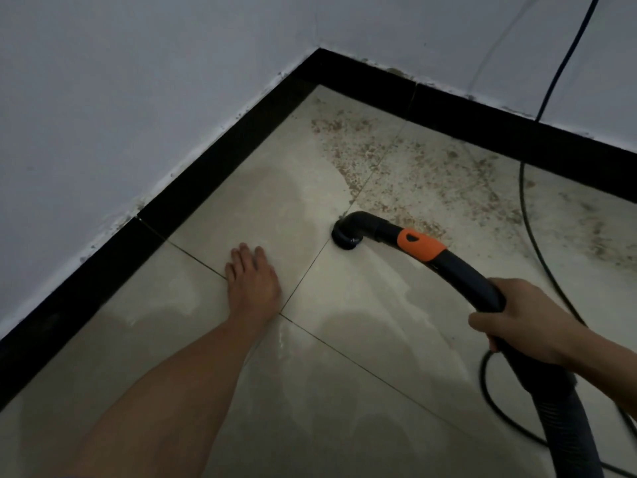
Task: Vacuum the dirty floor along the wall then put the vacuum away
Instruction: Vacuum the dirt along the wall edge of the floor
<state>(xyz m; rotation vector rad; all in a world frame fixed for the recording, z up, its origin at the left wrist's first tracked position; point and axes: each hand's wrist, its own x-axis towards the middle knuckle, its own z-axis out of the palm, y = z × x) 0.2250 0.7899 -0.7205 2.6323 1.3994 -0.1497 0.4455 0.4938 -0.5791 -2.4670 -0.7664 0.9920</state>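
The floor tiles (344,339) are pale beige with thin dark joints. Against the black skirting (213,160), brown speckled dirt (396,157) mottles the tiles, fading to grey smudges farther from the corner. The walls (120,81) above the skirting are pale bluish white. The vacuum pipe (462,270) is dark navy with an orange band; the cable (524,188) is black.

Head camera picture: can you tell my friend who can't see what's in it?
A right hand grips a black vacuum hose handle, its nozzle pressed on beige floor tile beside brown dirt near a corner. The left hand rests flat on the tile; a black cord trails along the floor.
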